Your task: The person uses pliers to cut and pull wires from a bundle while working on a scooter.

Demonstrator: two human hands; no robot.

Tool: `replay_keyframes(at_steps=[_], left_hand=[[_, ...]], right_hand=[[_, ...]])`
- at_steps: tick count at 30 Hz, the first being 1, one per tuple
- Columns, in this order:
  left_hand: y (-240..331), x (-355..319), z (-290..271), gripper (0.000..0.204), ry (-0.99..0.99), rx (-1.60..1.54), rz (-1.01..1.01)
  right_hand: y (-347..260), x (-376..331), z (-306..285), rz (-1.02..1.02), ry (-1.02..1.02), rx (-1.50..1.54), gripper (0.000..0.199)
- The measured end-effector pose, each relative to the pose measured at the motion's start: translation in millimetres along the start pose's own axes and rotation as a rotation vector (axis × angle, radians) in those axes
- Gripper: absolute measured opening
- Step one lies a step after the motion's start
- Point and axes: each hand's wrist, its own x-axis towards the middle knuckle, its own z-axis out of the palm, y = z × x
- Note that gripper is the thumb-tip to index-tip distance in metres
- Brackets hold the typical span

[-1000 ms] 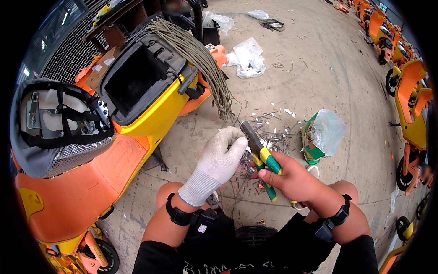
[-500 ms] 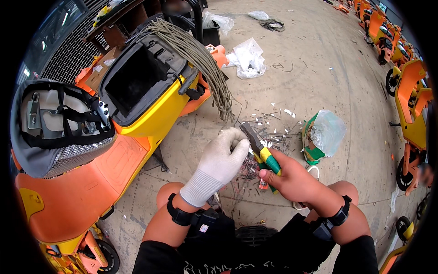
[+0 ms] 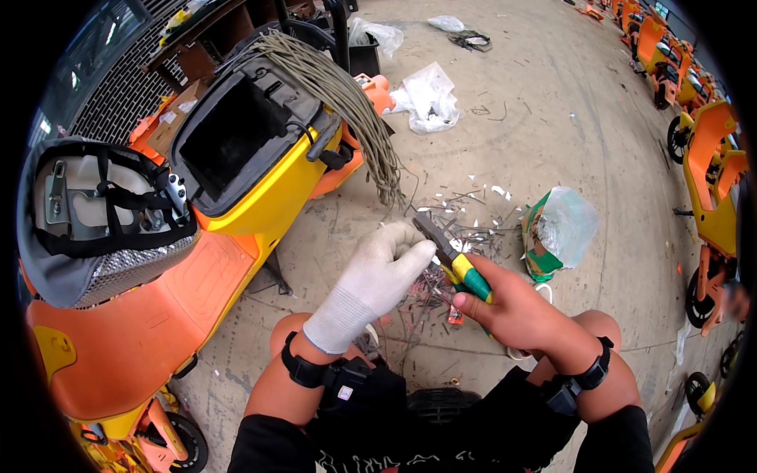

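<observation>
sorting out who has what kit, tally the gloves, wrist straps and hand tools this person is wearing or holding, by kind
White glove: 1
Black wrist straps: 2
Green-and-yellow pliers: 1
Total: 4

Pliers handles (image 3: 475, 282) apparently closer together
</observation>
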Motion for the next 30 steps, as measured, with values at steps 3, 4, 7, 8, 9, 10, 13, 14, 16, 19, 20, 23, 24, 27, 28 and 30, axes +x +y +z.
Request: replay_keyframes(at_steps=[3, 4, 7, 8, 9, 10, 13, 14, 16, 19, 20, 23, 24, 27, 28, 30], left_hand=[[11, -4, -9, 0.028, -0.076, 0.084, -0.025], [13, -6, -11, 0.029, -0.076, 0.048, -0.018], [17, -9, -15, 0.029, -0.103, -0.083, -0.046], [19, -9, -16, 0.028, -0.125, -0.141, -0.087], [20, -9, -18, 0.028, -0.146, -0.197, -0.129], [19, -9, -18, 0.027, -0.150, -0.224, -0.137], [14, -9, -19, 0.026, -0.166, -0.305, -0.156], [14, -9, -19, 0.025, -0.172, -0.332, -0.161], [15, -10, -20, 0.025, -0.189, -0.376, -0.169], [16, -11, -22, 0.023, -0.218, -0.429, -0.182], [15, -11, -22, 0.023, -0.226, -0.450, -0.185], [14, -11, -22, 0.022, -0.254, -0.518, -0.185], [14, -12, -21, 0.021, -0.264, -0.542, -0.182], [9, -13, -25, 0.023, -0.325, -0.594, -0.179], [9, -14, -25, 0.023, -0.330, -0.602, -0.180], [11, -14, -24, 0.022, -0.343, -0.616, -0.180]], right_hand=[[1, 0, -5, -0.049, -0.022, -0.036, 0.050], [2, -1, -6, -0.055, -0.043, -0.007, 0.050], [7, -2, -8, -0.069, -0.098, 0.092, 0.048], [9, -2, -9, -0.074, -0.114, 0.134, 0.048], [9, -3, -9, -0.081, -0.131, 0.176, 0.047], [8, -3, -11, -0.080, -0.142, 0.164, 0.045], [5, -4, -14, -0.083, -0.177, 0.172, 0.043], [6, -4, -15, -0.087, -0.191, 0.201, 0.045], [9, -5, -16, -0.091, -0.210, 0.234, 0.048], [11, -6, -17, -0.099, -0.228, 0.241, 0.046], [11, -6, -18, -0.104, -0.231, 0.242, 0.045], [12, -7, -20, -0.115, -0.255, 0.273, 0.042], [12, -7, -21, -0.119, -0.266, 0.286, 0.041], [14, -8, -22, -0.129, -0.293, 0.304, 0.038], [12, -8, -24, -0.106, -0.305, 0.303, 0.038], [8, -10, -28, -0.059, -0.327, 0.302, 0.038]])
